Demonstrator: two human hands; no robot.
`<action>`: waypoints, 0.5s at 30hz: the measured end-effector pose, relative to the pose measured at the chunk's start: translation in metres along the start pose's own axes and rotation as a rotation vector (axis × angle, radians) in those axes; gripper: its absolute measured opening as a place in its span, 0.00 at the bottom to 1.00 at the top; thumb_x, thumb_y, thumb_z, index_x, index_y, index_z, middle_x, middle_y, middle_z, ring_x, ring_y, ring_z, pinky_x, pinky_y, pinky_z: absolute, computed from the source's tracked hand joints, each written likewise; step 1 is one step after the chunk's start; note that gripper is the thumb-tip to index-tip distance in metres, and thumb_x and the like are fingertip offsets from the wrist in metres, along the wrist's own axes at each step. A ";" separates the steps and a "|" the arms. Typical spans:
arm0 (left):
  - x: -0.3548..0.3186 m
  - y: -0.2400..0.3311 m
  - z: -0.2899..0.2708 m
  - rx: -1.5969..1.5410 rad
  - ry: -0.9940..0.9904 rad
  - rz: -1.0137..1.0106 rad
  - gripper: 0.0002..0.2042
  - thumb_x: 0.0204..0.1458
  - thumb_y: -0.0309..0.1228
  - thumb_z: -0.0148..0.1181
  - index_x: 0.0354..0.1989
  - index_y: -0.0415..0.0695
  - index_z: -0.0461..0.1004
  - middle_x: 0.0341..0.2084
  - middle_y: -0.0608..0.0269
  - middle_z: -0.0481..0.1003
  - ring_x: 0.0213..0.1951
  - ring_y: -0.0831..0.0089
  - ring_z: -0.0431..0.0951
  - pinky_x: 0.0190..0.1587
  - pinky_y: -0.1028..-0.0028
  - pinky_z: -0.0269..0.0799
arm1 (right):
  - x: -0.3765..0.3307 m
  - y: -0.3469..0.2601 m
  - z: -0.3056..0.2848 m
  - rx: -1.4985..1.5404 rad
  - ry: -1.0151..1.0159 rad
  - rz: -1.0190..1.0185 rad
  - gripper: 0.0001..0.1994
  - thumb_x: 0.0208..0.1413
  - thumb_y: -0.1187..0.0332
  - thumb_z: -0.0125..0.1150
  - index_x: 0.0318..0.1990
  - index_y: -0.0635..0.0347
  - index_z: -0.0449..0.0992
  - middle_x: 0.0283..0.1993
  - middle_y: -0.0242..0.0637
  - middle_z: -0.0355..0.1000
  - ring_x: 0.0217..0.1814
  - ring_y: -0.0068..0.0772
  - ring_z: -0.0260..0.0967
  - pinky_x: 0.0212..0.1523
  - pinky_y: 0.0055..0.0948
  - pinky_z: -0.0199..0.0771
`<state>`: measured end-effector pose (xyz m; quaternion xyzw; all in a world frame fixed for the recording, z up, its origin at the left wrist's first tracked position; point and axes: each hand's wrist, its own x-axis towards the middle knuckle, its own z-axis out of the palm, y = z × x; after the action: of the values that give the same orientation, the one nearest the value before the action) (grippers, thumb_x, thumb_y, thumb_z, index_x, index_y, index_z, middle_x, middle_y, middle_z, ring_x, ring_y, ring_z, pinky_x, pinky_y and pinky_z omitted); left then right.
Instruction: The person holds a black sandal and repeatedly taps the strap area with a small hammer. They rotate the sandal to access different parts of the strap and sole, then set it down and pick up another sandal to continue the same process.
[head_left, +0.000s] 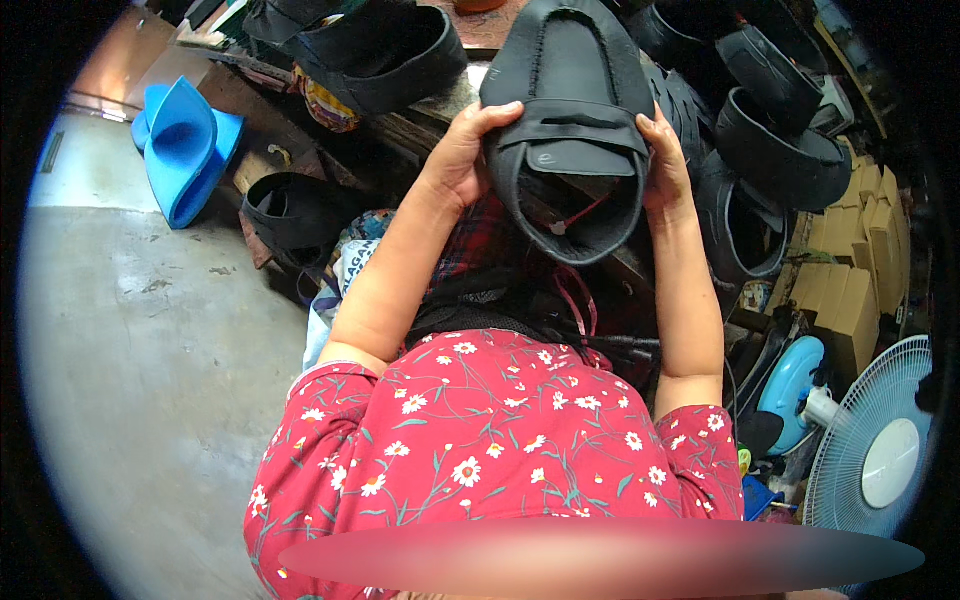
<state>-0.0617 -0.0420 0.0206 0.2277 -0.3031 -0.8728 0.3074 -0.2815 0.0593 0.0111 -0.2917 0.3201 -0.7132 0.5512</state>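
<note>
Two hands grip one black shoe upper (570, 130) over the lap | left hand (465, 150), right hand (665, 160): fingers curled, pinching its sides | risk: loose red thread (585, 213) could snag; light edge grip may slip.

There is one view only, from a wide fisheye camera worn on the person's head, looking steeply down the front of the body. The red flowered shirt (480, 440) fills the lower middle of the frame, very near the lens, and both forearms run up from it toward the upper middle, where the left hand (462, 150) and right hand (665, 165) meet at a black shoe (575, 120) at arm's reach. The grey floor (150, 350) spreads across the left, a white fan (880, 450) sits at the lower right, and a dark round rim cuts off the corners.
</note>
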 end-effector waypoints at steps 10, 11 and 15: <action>0.000 0.000 -0.009 -0.084 -0.108 0.091 0.17 0.56 0.30 0.61 0.51 0.35 0.69 0.45 0.51 0.76 0.43 0.66 0.80 0.50 0.67 0.77 | -0.007 0.008 0.001 0.130 -0.101 -0.066 0.31 0.54 0.67 0.65 0.64 0.58 0.59 0.57 0.42 0.70 0.57 0.36 0.71 0.59 0.38 0.73; 0.001 0.000 -0.008 -0.038 -0.108 0.134 0.18 0.56 0.31 0.61 0.52 0.35 0.68 0.46 0.51 0.76 0.44 0.66 0.79 0.51 0.67 0.76 | -0.006 0.007 0.000 0.129 -0.109 -0.042 0.31 0.54 0.67 0.66 0.64 0.58 0.59 0.57 0.42 0.70 0.58 0.36 0.71 0.60 0.38 0.72; -0.003 -0.002 -0.003 0.533 0.217 0.322 0.27 0.55 0.36 0.65 0.58 0.35 0.64 0.55 0.50 0.68 0.53 0.68 0.72 0.55 0.69 0.68 | -0.005 0.002 -0.002 0.071 -0.083 -0.013 0.31 0.55 0.68 0.64 0.64 0.59 0.58 0.57 0.42 0.70 0.57 0.36 0.71 0.60 0.38 0.72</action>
<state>-0.0592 -0.0397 0.0178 0.3408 -0.5185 -0.6736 0.4015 -0.2807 0.0642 0.0078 -0.3035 0.2694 -0.7149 0.5694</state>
